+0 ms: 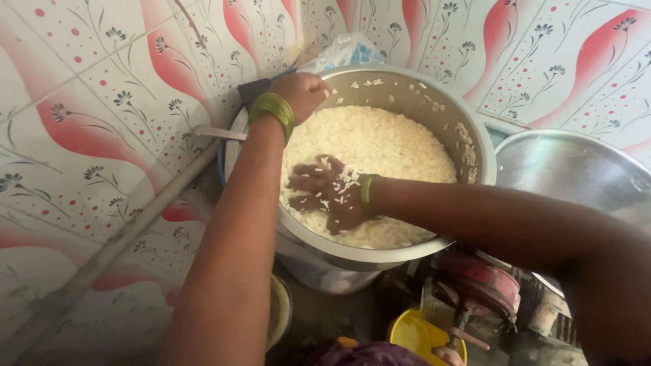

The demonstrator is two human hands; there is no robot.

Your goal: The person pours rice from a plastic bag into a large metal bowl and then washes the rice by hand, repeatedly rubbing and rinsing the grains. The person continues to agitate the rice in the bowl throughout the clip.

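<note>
Rice in the big steel pot, mid-scene against the tiled wall.
My left hand is clenched on the far-left rim, my right hand lies spread flat on the grains. I reckon pressing hard could tip the pot and spill rice.

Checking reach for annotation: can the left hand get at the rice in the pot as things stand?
Probably yes. The left hand grips the pot at its far rim, right above the rice; the pot is uncovered. Only the right hand, already pressed into the rice, takes up part of the surface.
</note>
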